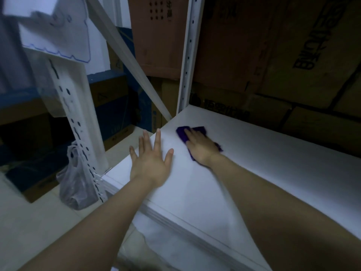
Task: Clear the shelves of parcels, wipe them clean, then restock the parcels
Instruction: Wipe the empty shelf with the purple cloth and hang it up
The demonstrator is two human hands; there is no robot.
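Left hand [151,163] — palm down, fingers straight and splayed, thumb out to the right. Right hand [200,148] lies farther forward, palm down, fingers extended and close together, pressing flat on a purple cloth [182,132]. Both forearms are bare and reach forward — the right one blurred.

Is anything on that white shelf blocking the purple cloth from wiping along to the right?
Nothing visible does. The right hand presses the purple cloth on the white shelf, and no parcel lies to its right. The left hand rests flat on the other side; cardboard boxes stand along the back edge.
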